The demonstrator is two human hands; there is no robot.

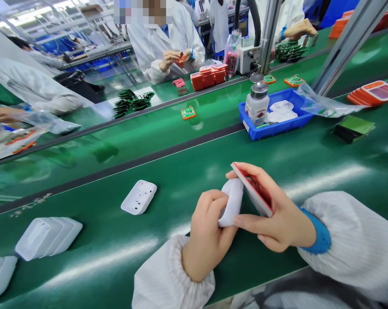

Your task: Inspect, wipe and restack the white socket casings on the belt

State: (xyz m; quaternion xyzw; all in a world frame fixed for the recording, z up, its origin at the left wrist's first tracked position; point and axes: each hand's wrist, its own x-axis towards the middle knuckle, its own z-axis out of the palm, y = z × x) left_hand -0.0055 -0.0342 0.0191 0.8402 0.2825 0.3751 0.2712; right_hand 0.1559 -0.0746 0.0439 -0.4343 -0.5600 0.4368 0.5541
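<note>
My left hand [209,225] is closed around a white plastic housing shell [233,204], held tilted above the green work surface. In my right hand [285,221] is a flat panel [258,201], pale on the side toward the shell and red along its edge and back. Its upper end is right beside the shell's top edge; whether they touch there I cannot tell. My right thumb reaches to the shell's lower edge. To the left lies one more white shell [139,197], hollow side up, with small dark slots.
Stacked white shells [47,238] lie at the left. A blue tray [277,124] holds a white dispenser bottle [257,103] and white cloth. On the conveyor belt [142,137] is an orange-framed circuit board [188,113]. Red-orange frames [372,93] are stacked at right. Co-workers sit across.
</note>
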